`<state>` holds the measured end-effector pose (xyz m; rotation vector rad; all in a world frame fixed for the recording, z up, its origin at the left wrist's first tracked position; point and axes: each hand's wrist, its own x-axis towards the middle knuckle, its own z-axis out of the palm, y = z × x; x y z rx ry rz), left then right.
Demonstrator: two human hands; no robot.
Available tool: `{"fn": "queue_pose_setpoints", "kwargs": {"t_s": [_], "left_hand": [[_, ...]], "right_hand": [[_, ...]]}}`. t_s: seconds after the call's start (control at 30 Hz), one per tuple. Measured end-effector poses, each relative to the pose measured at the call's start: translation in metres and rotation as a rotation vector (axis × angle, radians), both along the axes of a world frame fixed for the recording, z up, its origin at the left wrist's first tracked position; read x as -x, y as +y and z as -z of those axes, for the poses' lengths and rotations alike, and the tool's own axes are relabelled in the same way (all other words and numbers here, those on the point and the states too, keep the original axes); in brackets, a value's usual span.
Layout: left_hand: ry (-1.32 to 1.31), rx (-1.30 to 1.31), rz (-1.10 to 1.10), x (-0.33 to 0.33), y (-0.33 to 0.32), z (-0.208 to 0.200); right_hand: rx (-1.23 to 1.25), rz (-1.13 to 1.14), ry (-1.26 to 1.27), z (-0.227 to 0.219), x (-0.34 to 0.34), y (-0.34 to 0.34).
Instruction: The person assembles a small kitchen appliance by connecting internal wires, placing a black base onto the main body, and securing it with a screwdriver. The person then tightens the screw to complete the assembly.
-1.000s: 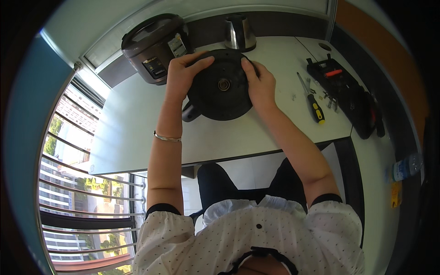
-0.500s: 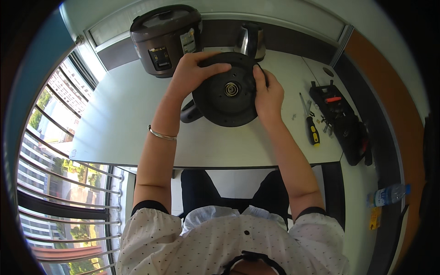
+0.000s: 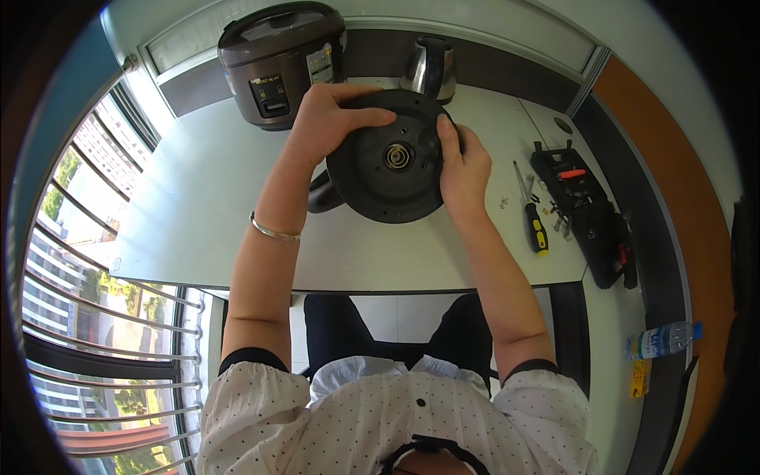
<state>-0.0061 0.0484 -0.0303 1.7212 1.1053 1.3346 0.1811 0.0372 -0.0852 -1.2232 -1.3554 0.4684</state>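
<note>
Between both hands I hold an electric kettle (image 3: 388,192), its round black underside turned up at me. Metal rings of a connector show at the middle of that underside, with small holes around them. The black handle sticks out at the lower left. My left hand (image 3: 336,119) grips the upper left rim, thumb lying over the underside. On the right rim, my right hand (image 3: 465,168) presses its thumb against the edge. The other fingers of both hands are largely hidden behind the kettle.
A brown rice cooker (image 3: 281,67) and a steel kettle (image 3: 428,71) stand at the back of the white table (image 3: 214,214). To the right lie a yellow-and-black screwdriver (image 3: 535,226), several small metal parts (image 3: 560,218) and a black tool case (image 3: 582,198). A water bottle (image 3: 665,340) lies farther right.
My hands keep the same grip on the kettle, which has barely moved. The whole view has shifted slightly.
</note>
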Motion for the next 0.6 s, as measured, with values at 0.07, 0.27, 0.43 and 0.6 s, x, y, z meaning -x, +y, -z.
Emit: {"fn": "queue_pose_setpoints", "kwargs": {"t_s": [0.07,0.27,0.43,0.6], "left_hand": [[-0.005,0.005,0.005,-0.0013,-0.0023,0.0],[0.004,-0.014,-0.011,0.0001,0.0,0.0039],[0.021,-0.014,-0.015,-0.0005,-0.0023,0.0028],[0.034,-0.028,-0.012,-0.002,-0.0035,0.0021]], "right_hand": [[-0.01,0.019,0.003,0.0033,-0.0009,0.0007],[0.01,-0.025,0.012,0.0055,-0.0044,0.0008],[0.101,-0.087,0.02,0.0088,-0.008,0.0044],[0.1,-0.13,0.061,0.0094,-0.0096,0.0048]]}}
